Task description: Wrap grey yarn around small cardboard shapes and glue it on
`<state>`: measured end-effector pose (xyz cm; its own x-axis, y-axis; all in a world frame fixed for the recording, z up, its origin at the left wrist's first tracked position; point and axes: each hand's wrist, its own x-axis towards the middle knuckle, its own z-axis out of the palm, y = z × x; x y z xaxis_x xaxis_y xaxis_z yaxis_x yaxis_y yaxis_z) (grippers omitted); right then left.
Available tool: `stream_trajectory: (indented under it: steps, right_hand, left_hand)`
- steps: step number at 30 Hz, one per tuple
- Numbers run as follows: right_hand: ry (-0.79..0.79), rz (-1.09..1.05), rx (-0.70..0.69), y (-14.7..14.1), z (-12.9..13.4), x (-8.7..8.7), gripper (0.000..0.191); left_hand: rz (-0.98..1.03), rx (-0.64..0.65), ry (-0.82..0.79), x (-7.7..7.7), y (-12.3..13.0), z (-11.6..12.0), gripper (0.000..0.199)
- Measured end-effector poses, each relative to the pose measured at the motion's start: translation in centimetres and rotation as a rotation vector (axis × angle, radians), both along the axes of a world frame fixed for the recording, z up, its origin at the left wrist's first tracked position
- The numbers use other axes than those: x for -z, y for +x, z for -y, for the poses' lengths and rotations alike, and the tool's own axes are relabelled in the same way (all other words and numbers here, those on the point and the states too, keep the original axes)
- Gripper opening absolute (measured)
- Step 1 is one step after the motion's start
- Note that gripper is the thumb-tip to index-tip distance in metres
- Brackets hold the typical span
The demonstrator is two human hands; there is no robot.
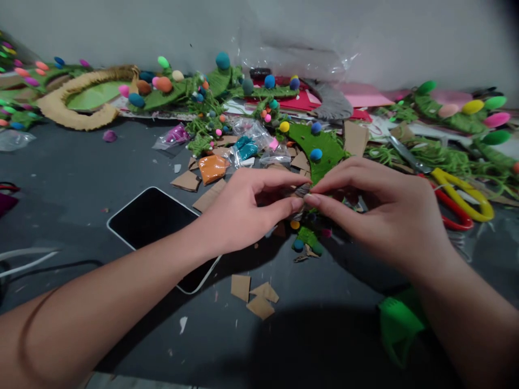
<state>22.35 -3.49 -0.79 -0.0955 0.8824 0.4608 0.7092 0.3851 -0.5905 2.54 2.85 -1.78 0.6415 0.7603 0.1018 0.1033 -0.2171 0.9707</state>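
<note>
My left hand [247, 208] is closed in a pinch, thumb and forefinger on a small grey piece wrapped in yarn [302, 190]. From the other side, my right hand [377, 210] meets it with thumb and forefinger pressed together at the piece's edge. Most of the piece is covered by my fingers. Just behind it lies a green crescent shape [320, 141] with coloured balls on it. Below my hands is a smaller green piece [307, 237] with a few balls near it. A phone [150, 216] with a dark screen lies partly under my left forearm.
Yellow-and-red-handled scissors [462, 192] lie at right beside green yarn [450, 156]. Cardboard scraps [263, 300] are on the dark table [133, 335]. A tan yarn-wrapped crescent [52, 105] sits at back left. A green plastic object [399, 321] is near my right forearm.
</note>
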Motion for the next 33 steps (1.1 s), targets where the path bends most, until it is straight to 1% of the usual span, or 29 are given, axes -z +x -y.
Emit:
stream_trajectory:
  steps: [2,5,9,12,16,19,23,28,30,33]
  right_hand:
    - [-0.052,-0.024,0.015,0.1,0.0,-0.1,0.004]
    - [-0.114,-0.082,0.017,0.3,0.0,-0.3,0.006]
    - [-0.165,-0.175,0.01,0.2,-0.2,-0.3,0.01]
    - [-0.213,-0.217,0.01,0.0,-0.2,-0.1,0.012]
    - [-0.265,-0.289,0.037,-0.2,-0.2,-0.2,0.012]
    - [-0.302,-0.338,0.067,-0.4,-0.1,-0.4,0.015]
    - [-0.378,-0.395,0.108,-0.7,-0.1,-0.6,0.02]
    - [-0.489,-0.448,0.103,-0.9,-0.4,-0.4,0.016]
    - [-0.494,-0.45,0.111,-0.9,-0.3,-0.3,0.015]
    - [-0.46,-0.425,0.121,-1.1,-0.2,-0.3,0.014]
  left_hand:
    - [0.003,0.014,-0.029,0.0,0.0,0.1,0.025]
    - [0.025,0.013,-0.121,0.0,-0.1,0.2,0.024]
    - [0.143,0.051,-0.263,0.0,-0.1,0.2,0.023]
    - [0.198,0.057,-0.319,0.2,0.0,0.0,0.023]
    - [0.239,0.019,-0.325,0.6,0.2,-0.1,0.026]
    - [0.257,0.008,-0.325,0.9,0.2,-0.2,0.022]
    - [0.308,0.028,-0.325,1.2,0.1,-0.3,0.019]
    - [0.328,0.075,-0.287,1.3,0.0,-0.4,0.021]
    - [0.338,0.093,-0.274,1.2,0.0,-0.4,0.02]
    - [0.367,0.092,-0.291,1.1,0.1,-0.4,0.019]
